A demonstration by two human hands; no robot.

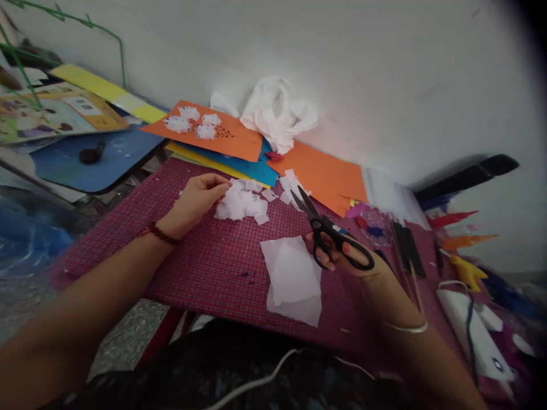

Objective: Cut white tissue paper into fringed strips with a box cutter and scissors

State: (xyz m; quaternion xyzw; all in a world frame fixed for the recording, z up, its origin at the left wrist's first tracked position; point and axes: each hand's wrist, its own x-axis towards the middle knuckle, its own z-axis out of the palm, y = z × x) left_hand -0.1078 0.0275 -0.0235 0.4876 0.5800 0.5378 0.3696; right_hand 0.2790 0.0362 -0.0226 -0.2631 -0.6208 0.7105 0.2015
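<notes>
Black scissors (316,224) jut blades-forward from the gripping right hand (338,256)

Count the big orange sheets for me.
2. One orange sheet, bearing white tufts, lies at the far left, atop a blue sheet; the second orange sheet lies to its right, beyond the scissors. Others could be hidden underneath.

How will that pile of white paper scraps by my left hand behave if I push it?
The white paper scraps look thin, so they're probably very light. Lying loose and overlapping, they'd likely scatter rather than slide as one.
</notes>
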